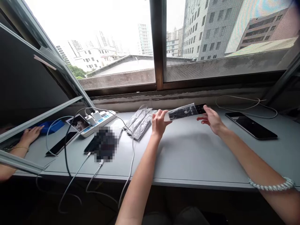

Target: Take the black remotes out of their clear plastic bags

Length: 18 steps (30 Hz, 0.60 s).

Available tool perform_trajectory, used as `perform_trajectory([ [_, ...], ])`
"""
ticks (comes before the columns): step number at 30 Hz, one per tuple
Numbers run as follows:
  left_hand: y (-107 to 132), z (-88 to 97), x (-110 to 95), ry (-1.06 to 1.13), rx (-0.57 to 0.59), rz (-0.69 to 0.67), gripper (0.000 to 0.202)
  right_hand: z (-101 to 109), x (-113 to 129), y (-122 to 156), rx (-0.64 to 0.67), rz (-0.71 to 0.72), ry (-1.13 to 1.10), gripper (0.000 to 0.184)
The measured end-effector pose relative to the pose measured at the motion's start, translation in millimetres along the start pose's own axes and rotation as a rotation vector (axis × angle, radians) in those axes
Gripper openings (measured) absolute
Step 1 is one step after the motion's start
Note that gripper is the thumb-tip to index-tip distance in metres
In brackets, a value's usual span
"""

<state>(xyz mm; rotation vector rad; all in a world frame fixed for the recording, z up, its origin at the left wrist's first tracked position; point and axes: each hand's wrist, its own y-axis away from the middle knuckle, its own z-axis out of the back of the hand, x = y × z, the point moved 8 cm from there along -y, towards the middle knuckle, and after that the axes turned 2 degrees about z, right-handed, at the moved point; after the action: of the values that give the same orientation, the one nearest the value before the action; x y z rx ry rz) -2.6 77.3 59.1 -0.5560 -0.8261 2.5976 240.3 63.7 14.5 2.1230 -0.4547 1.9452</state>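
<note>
Above the desk, my left hand (159, 123) is closed on the left end of a clear plastic sleeve (181, 112). A long flat black item with small light marks (200, 108) lies partly inside the sleeve, its right end sticking out bare. That bare end is pinched by my right hand (212, 120), thumb on top and the other fingers partly curled below. I cannot make out exactly what the black item is. Several more plastic-wrapped packets (139, 123) rest on the desk just left of my left hand.
A white power strip (100, 122) with plugged-in chargers stands at the left, near a tablet (90, 145) with cables and a phone (62, 143). Another dark tablet (252, 125) lies at the right beside a white cable (269, 107). Past a metal frame (70, 78) is another person's hand (30, 136).
</note>
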Motion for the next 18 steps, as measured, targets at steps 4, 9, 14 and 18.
perform_trajectory([
  [4,1.6,-19.5,2.5,0.05,0.06,0.022,0.033,23.0,-6.0,-1.2,-0.234,-0.078,-0.053,0.02],
  [9,2.5,-25.9,12.5,0.062,0.035,0.117,0.025,46.7,-14.0,-3.9,-0.401,-0.111,-0.097,0.014],
  [14,1.9,-15.5,26.1,0.101,-0.061,0.266,0.03,48.8,-24.2,-8.8,-0.377,-0.17,-0.111,0.011],
  [18,2.2,-12.4,24.8,0.164,-0.088,0.272,0.029,22.5,-32.7,-8.3,-0.149,-0.228,-0.051,0.01],
])
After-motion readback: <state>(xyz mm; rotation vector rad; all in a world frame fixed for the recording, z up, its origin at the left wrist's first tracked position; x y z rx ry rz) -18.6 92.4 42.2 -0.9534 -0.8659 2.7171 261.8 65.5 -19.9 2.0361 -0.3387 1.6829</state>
